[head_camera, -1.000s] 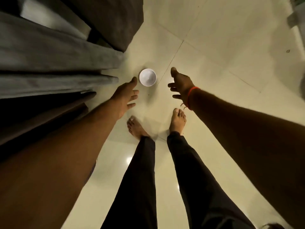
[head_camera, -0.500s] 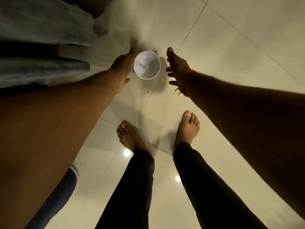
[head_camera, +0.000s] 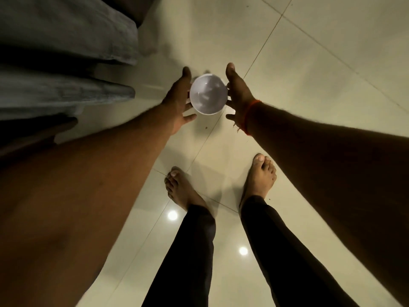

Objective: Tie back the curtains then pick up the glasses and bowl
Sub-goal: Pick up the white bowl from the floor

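Note:
A small white bowl [head_camera: 208, 95] sits low over the pale tiled floor between my two hands. My left hand [head_camera: 177, 103] presses against its left side, thumb up by the rim and fingers spread under it. My right hand [head_camera: 238, 94], with a red thread at the wrist, cups the right side the same way. Both hands touch the bowl; I cannot tell whether it still rests on the floor. Grey curtains [head_camera: 66, 41] hang at the left. No glasses are in view.
My bare feet [head_camera: 181, 191] stand on the glossy floor tiles [head_camera: 309, 74] just behind the bowl. The curtain folds and a dark edge [head_camera: 33, 134] fill the left side. Open floor stretches to the right and far side.
Both hands have closed in from either side and now touch the bowl. The view has dropped closer to the floor, and the bowl looks larger.

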